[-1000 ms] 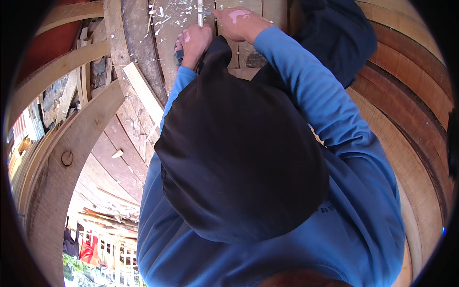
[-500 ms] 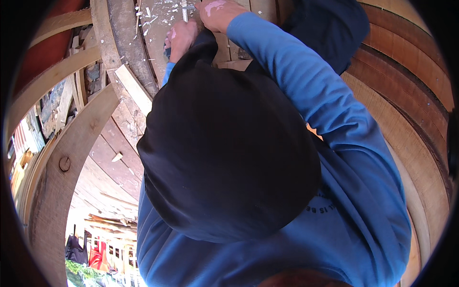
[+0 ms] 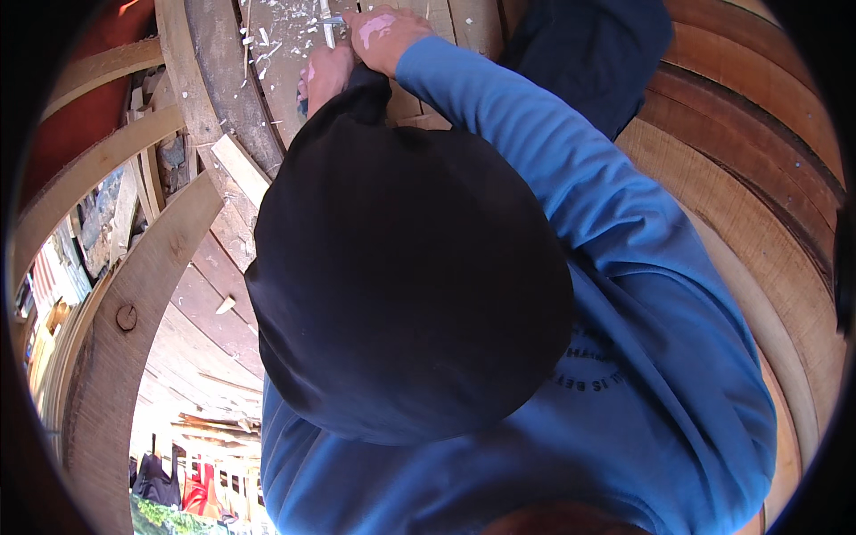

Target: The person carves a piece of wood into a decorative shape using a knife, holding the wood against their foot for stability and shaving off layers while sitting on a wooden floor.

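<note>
Top of frame, left of centre: left hand (image 3: pixel 327 71) clasps pale stick (image 3: pixel 329 37); right hand (image 3: pixel 385 39) grips small blade (image 3: pixel 335 20) crossing it. White shavings (image 3: pixel 265 37) litter planks (image 3: pixel 283 78), upper left; black cloth (image 3: pixel 410 285) fills centre.

Two hands show far off, one left hand (image 3: pixel 326 73) and one right hand (image 3: pixel 388 37), with one white stick (image 3: pixel 328 32) and one blade (image 3: pixel 335 20). There is one blue shirt (image 3: pixel 642 437). At left are one short loose board (image 3: pixel 239 168) and one wood chip (image 3: pixel 226 305); near left, one red cloth (image 3: pixel 200 489) and one dark cloth (image 3: pixel 156 484). White shavings (image 3: pixel 264 37) are too many to count.
</note>
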A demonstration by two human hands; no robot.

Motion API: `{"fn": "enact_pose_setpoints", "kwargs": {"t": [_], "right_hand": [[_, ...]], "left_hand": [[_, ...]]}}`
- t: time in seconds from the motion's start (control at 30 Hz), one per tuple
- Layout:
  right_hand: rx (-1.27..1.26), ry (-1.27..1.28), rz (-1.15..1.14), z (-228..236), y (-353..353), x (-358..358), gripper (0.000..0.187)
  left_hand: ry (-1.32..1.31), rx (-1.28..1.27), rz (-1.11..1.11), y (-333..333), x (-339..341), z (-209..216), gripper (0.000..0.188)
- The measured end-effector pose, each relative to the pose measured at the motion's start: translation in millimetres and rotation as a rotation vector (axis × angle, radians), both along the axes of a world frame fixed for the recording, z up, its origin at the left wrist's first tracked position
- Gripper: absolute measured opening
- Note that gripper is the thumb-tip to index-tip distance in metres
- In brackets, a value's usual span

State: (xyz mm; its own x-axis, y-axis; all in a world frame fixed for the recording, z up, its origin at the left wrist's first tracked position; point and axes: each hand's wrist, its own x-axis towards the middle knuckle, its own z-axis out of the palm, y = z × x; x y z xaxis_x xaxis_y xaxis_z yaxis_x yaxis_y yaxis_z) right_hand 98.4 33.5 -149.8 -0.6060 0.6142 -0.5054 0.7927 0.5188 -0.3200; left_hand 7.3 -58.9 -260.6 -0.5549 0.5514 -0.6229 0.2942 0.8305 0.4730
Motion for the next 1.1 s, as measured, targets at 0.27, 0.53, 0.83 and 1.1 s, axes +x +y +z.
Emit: {"fn": "enact_pose_setpoints", "kwargs": {"t": [0.27, 0.53, 0.83, 1.1], "right_hand": [[-0.003, 0.065, 0.015, -17, 7, 8, 0.036], [-0.018, 0.067, 0.209, -35, 30, 9, 0.035], [-0.001, 0.064, 0.174, -22, 14, 1, 0.034], [0.012, 0.01, -0.098, -27, -2, -1, 0.036]], "left_hand": [[0.01, 0.019, 0.005, 1, 0, 2, 0.057], [0.021, 0.016, 0.02, -2, -1, 2, 0.057], [0.03, 0.023, 0.028, -2, -3, -2, 0.056], [0.034, 0.052, -0.005, 7, -1, -2, 0.056]]}}
